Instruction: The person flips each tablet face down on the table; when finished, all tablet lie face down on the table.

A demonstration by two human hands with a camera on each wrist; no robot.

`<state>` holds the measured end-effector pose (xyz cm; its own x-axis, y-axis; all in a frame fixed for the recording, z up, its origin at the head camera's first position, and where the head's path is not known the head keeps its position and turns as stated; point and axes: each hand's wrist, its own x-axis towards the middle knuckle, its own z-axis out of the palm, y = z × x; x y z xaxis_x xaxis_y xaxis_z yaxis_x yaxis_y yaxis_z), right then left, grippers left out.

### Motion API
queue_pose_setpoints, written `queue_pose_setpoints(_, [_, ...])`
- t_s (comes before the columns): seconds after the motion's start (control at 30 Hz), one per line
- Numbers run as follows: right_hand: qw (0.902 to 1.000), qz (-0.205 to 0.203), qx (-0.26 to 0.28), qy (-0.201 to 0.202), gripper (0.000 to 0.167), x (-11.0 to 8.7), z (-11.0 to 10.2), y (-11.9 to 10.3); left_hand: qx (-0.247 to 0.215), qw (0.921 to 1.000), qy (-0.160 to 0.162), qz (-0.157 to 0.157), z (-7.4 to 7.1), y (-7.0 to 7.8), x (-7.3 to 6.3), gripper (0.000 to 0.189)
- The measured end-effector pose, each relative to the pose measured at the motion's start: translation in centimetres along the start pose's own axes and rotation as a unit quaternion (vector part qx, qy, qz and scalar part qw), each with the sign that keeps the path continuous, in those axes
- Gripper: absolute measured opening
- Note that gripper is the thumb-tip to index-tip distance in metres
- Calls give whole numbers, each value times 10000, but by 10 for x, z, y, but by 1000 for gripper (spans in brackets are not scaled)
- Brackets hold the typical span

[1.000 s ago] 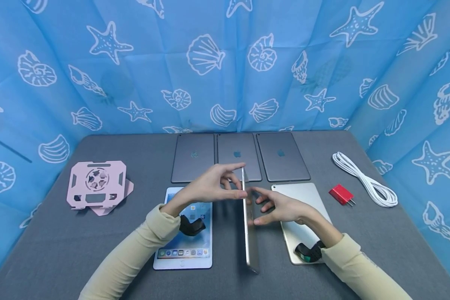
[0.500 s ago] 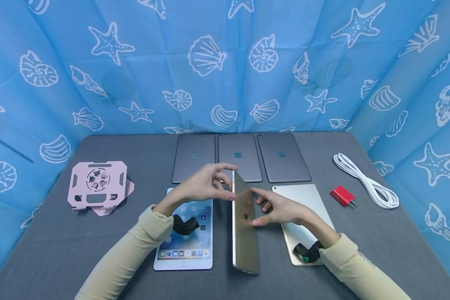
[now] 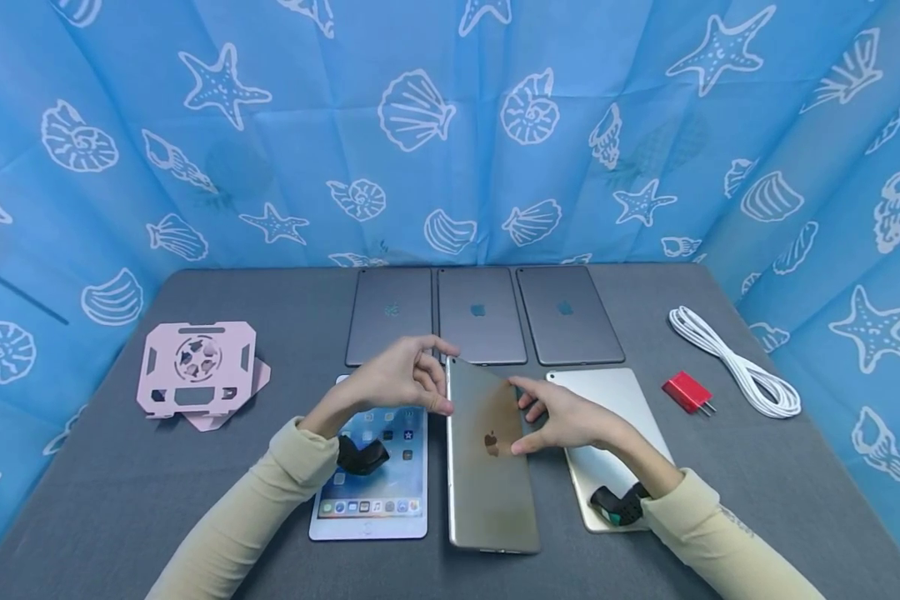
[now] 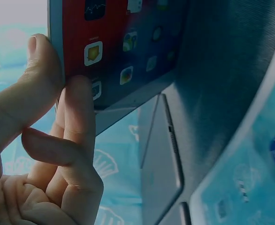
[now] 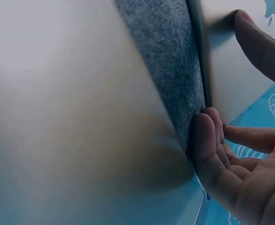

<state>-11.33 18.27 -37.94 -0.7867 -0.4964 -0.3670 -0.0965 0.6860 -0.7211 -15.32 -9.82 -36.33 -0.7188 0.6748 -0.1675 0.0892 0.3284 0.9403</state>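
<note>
A gold-backed tablet stands tilted up off the grey table, its back facing me. At its upper left edge my left hand pinches it between thumb and fingers. My right hand holds the opposite edge, with the thumb on the back and the other fingers at the rim. In the left wrist view the lit screen shows app icons. To the left lies a white tablet, screen up and lit, partly under my left wrist. Another pale gold tablet lies face down beneath my right wrist.
Three dark grey tablets, a left one, a middle one and a right one, lie face down at the back. A pink folding stand sits left. A red charger plug and white cable lie right.
The held tablet has turned from edge-on to showing its back, its left edge swinging leftward with my left hand. My right hand stays nearly in place.
</note>
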Motion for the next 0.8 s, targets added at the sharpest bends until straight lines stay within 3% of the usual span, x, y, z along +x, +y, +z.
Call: queue_pose_setpoints(0.8, [9969, 258, -630, 387, 101, 3, -5, 5, 344, 9990, 24, -297, 8, -34, 4, 82])
